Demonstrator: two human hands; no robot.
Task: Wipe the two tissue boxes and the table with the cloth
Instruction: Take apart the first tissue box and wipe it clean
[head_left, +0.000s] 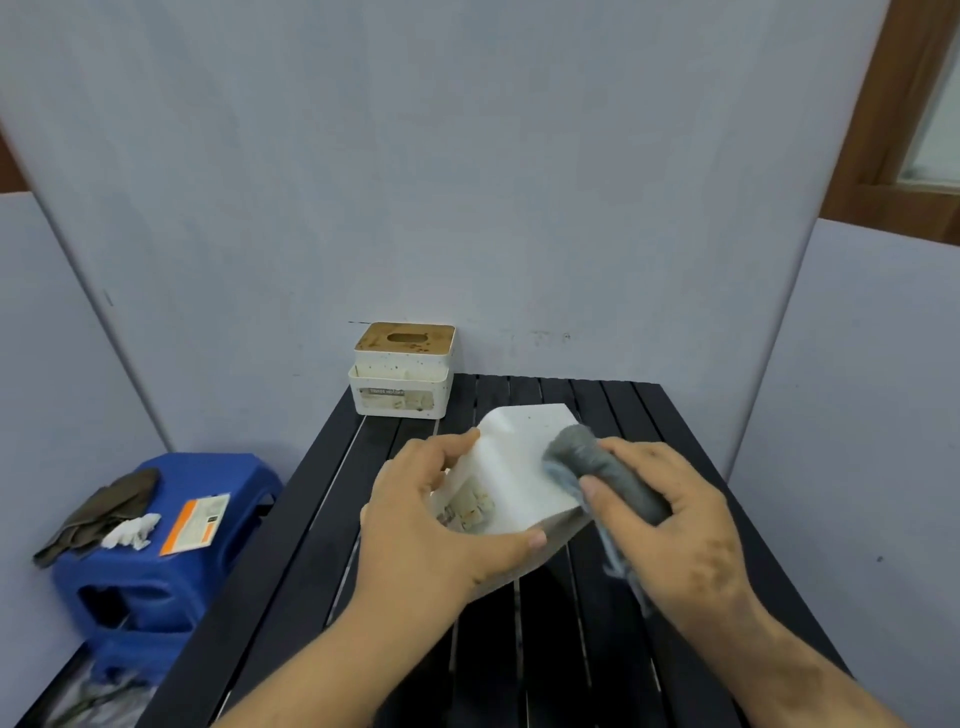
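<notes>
Where the grey partition walls (467, 182) meet, a black slatted table (545, 649) fills the lower middle of the view, running from 6 o'clock up to the centre.

Blue plastic stool (208, 561): at 8 o'clock, beside the table's left edge. It carries a dark olive rag (104, 514), a crumpled white tissue (131, 531) and an orange-and-white packet (195, 525).

Tissue box with wooden lid (402, 371): white, speckled, upright at the table's far left corner, about 12 o'clock from the hands, against the wall and well apart from them.

Second tissue box (511, 467): white, tilted on its side at the table's centre, lifted off the slats at one end.

Left hand (431, 519): fingers and thumb curled round the tilted box's left side, thumb along its near edge, gripping it.

Right hand (675, 519): at 3 o'clock from the tilted box, fingers closed round the cloth.

Grey cloth (597, 462): bunched into a roll, its far end pressed against the tilted box's right face; a loose tail hangs below the right hand.
</notes>
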